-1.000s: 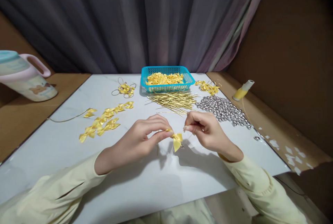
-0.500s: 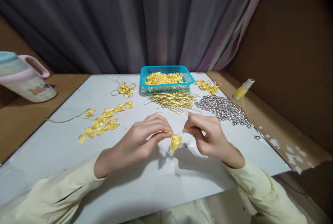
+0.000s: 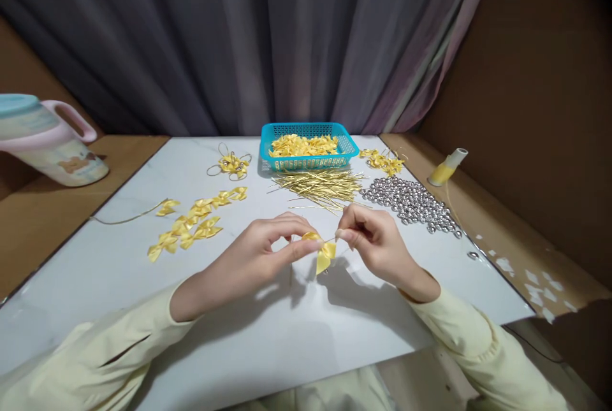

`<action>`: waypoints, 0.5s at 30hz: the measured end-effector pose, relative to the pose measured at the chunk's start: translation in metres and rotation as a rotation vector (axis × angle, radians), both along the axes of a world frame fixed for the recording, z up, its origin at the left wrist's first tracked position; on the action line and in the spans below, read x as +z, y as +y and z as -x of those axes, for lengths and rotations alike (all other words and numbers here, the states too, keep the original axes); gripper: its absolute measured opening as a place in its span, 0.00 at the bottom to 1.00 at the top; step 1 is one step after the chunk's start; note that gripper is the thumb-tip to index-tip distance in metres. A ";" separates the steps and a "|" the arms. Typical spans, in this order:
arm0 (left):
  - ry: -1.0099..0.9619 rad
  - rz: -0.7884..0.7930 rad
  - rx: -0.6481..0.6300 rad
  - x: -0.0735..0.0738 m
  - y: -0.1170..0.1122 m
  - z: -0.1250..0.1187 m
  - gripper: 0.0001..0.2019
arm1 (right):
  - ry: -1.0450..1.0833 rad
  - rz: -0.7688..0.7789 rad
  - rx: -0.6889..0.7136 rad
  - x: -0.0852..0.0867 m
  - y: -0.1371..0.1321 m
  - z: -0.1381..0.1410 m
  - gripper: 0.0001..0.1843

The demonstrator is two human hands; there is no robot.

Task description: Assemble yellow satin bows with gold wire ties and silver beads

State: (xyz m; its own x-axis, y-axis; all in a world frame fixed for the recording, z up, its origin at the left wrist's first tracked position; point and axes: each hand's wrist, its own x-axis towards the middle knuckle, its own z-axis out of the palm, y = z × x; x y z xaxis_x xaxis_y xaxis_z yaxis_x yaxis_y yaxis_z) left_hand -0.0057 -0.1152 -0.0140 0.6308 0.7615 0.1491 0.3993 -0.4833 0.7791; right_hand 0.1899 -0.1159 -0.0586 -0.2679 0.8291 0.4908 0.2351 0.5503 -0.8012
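Observation:
Between thumb and fingers of my left hand [image 3: 268,248] is a yellow ribbon bow [image 3: 325,258], one loop hanging down over the white table. A thin gold cord [image 3: 331,239] runs from the bow to my right hand [image 3: 375,242], whose thumb and forefinger pinch it. Both hands are closed and raised over the table, a short gap apart. A small shiny bit shows just below the bow, mostly hidden. Several loose yellow bows [image 3: 184,232] lie in rows left of my left hand.
Behind my hands lie a pile of gold ties [image 3: 320,188] and a blue basket [image 3: 268,143] of yellow bows. Silver bells or beads [image 3: 411,201] spread to the right, near a thread spool [image 3: 444,170]. A tumbler [image 3: 67,156] stands left. Bows with cord loops [image 3: 233,164] lie behind.
My right hand has moved slightly left and its pinch now sits closer on the cord. The silver piece that hung below it is now mostly hidden behind the bow.

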 end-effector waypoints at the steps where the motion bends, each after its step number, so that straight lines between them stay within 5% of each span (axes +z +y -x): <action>1: 0.002 0.013 0.003 0.000 0.000 -0.001 0.08 | 0.011 0.015 0.010 0.000 0.001 -0.001 0.11; 15: -0.117 -0.022 0.075 -0.004 -0.003 -0.004 0.10 | -0.034 -0.096 -0.065 0.002 -0.006 0.003 0.10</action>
